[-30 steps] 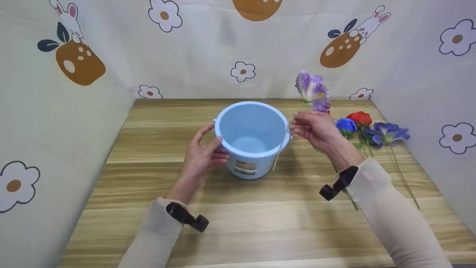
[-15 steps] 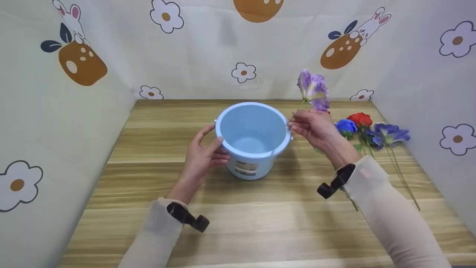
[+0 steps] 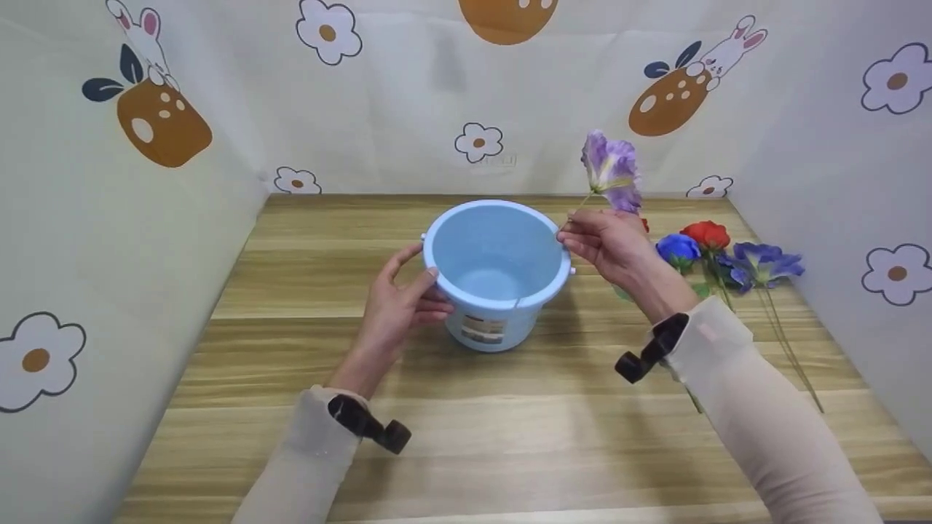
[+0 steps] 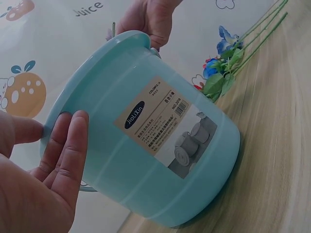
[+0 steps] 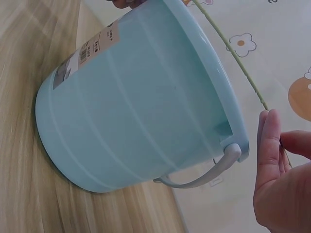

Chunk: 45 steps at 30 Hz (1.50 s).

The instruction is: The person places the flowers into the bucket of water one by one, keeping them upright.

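1. Two bare hands flank a light-blue round plastic bucket, which stands upright on the wood-grain table.
2. At the bucket's 8 o'clock, the left hand holds the rim lightly between thumb and fingers.
3. At its 2 to 3 o'clock, the right hand pinches the thin green stem of a pale-purple ruffled flower.
4. From those fingertips, the bloom rises toward 1 o'clock; the stem slants toward 7 o'clock, its lower part faint against the bucket.
5. Past the right hand, toward the bucket's 3 o'clock, lie a round blue flower, a round red flower and a violet-blue open-petalled flower.
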Available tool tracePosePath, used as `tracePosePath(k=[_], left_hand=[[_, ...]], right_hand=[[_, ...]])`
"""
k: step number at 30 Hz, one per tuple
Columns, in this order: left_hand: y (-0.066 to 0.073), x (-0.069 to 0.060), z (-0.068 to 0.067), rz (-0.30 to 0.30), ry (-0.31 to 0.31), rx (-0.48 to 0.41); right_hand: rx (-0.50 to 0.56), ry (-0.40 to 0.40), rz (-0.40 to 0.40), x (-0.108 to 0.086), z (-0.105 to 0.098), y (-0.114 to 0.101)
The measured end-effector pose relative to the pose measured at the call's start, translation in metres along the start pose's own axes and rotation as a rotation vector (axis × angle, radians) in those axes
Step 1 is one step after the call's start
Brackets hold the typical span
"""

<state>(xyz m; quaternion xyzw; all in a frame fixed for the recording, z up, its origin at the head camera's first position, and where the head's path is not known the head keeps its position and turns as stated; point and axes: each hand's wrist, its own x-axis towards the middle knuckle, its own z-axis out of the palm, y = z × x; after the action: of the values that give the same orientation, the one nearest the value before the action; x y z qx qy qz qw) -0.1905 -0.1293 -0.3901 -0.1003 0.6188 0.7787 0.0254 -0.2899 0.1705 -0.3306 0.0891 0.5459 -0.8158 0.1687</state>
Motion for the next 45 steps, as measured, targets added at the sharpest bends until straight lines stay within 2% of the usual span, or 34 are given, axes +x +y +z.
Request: tracePosePath(k=[7,20,28,34,45], left_hand=[[-0.001,0.002,0.0,0.01,-0.009,-0.025],[-0.002,0.001,0.0,0.011,-0.006,-0.017],[-0.004,0.001,0.001,0.015,-0.003,-0.013],[-0.004,0.001,0.002,0.019,-0.012,-0.044],[-0.003,0.0,0.001,0.013,-0.001,-0.05]], right_hand=[[0.011,-0.008,-0.022,0.003,0.005,-0.001],[0.006,0.01,-0.018,0.006,0.01,-0.004],[0.017,0.044,-0.038,0.008,0.012,-0.005],[-0.006,0.062,-0.055,0.01,0.014,-0.001],[-0.102,0.012,-0.121,0.01,0.028,0.003]])
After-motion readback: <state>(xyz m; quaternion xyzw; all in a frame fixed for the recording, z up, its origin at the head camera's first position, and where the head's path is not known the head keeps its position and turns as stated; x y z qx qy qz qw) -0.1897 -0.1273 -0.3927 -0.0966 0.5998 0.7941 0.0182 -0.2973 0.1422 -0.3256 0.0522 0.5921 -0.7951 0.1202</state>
